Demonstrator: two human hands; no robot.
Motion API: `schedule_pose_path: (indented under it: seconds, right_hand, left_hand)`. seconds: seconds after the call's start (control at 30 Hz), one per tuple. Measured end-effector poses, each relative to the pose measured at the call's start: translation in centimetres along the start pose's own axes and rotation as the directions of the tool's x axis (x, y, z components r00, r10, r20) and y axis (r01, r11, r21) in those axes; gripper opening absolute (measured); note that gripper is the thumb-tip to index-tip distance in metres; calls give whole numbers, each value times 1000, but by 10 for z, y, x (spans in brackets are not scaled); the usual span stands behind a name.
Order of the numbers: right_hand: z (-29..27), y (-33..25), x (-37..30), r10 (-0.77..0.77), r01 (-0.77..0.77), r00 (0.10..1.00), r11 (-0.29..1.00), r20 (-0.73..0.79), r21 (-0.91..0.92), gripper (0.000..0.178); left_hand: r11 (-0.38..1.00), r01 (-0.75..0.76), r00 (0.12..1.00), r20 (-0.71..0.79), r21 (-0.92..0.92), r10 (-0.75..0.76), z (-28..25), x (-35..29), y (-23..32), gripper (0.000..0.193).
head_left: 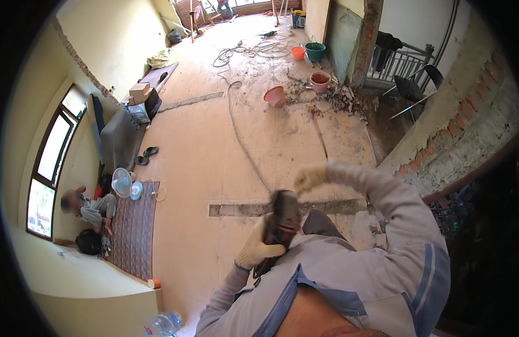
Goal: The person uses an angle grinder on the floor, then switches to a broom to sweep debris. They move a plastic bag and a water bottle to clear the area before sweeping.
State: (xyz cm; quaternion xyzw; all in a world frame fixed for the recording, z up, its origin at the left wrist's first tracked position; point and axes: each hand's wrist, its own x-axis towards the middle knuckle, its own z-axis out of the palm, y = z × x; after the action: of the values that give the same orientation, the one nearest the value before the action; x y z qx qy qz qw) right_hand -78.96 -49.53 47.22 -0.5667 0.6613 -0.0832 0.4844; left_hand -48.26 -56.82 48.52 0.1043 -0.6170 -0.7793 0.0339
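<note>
My left hand (259, 245), in a cream work glove, is wrapped round a dark corded power tool (283, 216) close to my chest. The tool stands tilted, with some red on its lower body; its exact kind is unclear from here. A long cable (237, 133) runs across the floor up to the tool's far end. My right hand (310, 178), gloved too, hovers just right of that end, apart from it. Motion blurs its fingers, which look curled. Beneath both hands, a narrow trench (231, 210) is cut across the tiles.
Rubble (342, 100) lies by an orange bucket (275, 96) and a pink bucket (320, 82). A broken brick wall edge (439, 140) stands right, near a folding chair (411, 87). At left, a person (96, 209) sits beside a mat (134, 236) and a fan (123, 182).
</note>
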Motion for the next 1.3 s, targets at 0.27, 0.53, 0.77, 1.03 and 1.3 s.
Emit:
schedule_pose_path:
  seconds: [0.27, 0.53, 0.77, 1.03, 1.3]
  right_hand:
    - [-49, 13, -15, -277, 259, 961, 882, 12, -393, 25]
    - [-324, -29, 18, -498, 508, 816, 374, 294, -776, 10]
    - [-466, 39, 225, -397, 578, 752, 780, 525, -238, 18]
    - [-449, 177, 324, -286, 275, 956, 815, -59, 511, 25]
    - [-555, 120, 436, -82, 385, 843, 783, -532, 489, 51]
  left_hand:
    - [985, 129, 900, -403, -116, -165, -70, 125, 2, 62]
    - [928, 275, 961, -92, 250, -260, -99, 337, 93, 74]
    - [970, 141, 976, 138, 199, -171, -153, 438, 110, 97]
    - [987, -98, 927, -373, -128, 44, -282, 530, 100, 81]
    - [944, 30, 852, -503, 328, 148, -451, 666, 176, 73]
